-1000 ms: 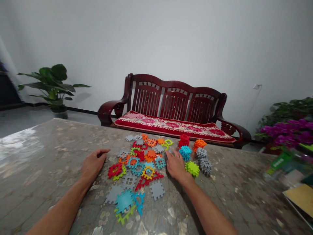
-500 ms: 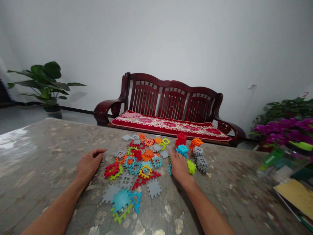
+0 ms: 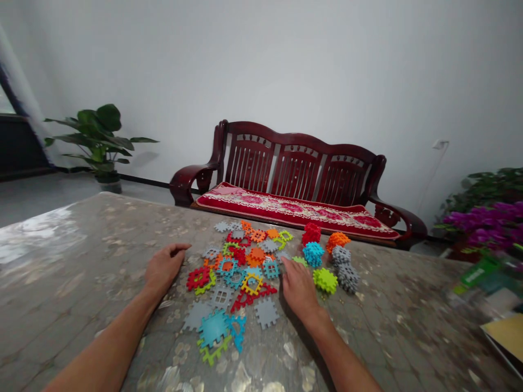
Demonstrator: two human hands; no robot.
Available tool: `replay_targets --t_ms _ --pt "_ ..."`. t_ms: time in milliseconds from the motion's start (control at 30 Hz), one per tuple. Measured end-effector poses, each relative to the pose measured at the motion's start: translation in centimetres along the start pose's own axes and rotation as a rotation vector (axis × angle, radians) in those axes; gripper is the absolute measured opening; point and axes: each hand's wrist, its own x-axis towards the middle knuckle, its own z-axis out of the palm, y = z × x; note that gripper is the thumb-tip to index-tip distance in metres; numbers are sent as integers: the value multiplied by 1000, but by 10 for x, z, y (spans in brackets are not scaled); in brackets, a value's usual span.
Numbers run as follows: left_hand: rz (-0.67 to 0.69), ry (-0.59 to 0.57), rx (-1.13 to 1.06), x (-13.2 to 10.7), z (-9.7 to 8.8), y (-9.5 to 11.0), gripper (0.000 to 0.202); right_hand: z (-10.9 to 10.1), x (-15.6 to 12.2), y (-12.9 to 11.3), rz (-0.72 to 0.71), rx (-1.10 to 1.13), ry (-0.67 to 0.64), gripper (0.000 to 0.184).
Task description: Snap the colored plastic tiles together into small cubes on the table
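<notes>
Several flat plastic puzzle tiles (image 3: 235, 272) in red, orange, blue, grey and green lie scattered on the patterned table (image 3: 81, 261). To their right stand several assembled cubes, among them a blue cube (image 3: 313, 253), a green cube (image 3: 325, 280) and a grey cube (image 3: 347, 276). My left hand (image 3: 163, 268) rests on the table left of the tiles, fingers loosely curled, holding nothing. My right hand (image 3: 299, 286) lies flat, palm down, between the tiles and the green cube, with its fingertips by a small green tile (image 3: 300, 261).
A dark red wooden bench (image 3: 294, 179) with a red floral cushion stands behind the table. A potted plant (image 3: 100, 141) is at the far left. Purple flowers (image 3: 486, 226) and papers (image 3: 504, 329) sit at the right edge.
My right hand slid toward the cubes and then drew back a little toward me. The left hand stayed put. The camera view shifted slightly.
</notes>
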Motion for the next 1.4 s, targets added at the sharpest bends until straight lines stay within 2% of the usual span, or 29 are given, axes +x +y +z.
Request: replay_targets --t_ms 167,367,600,1033,1233,1400 --pt "18 5 4 2 3 -3 34 16 -5 -17 -2 107 -22 53" --pt "15 -20 -10 1 2 -2 33 30 -13 -26 4 192 44 54" --pt "6 -17 -23 3 4 -3 32 23 -21 -26 -70 216 106 46" --pt "48 -32 -11 9 5 0 32 22 -18 -33 -137 159 52 30" --pt "47 -63 34 15 10 -4 34 21 -17 -33 -155 179 46 31" --pt "50 -83 78 13 8 0 32 27 -18 -29 -178 270 100 34"
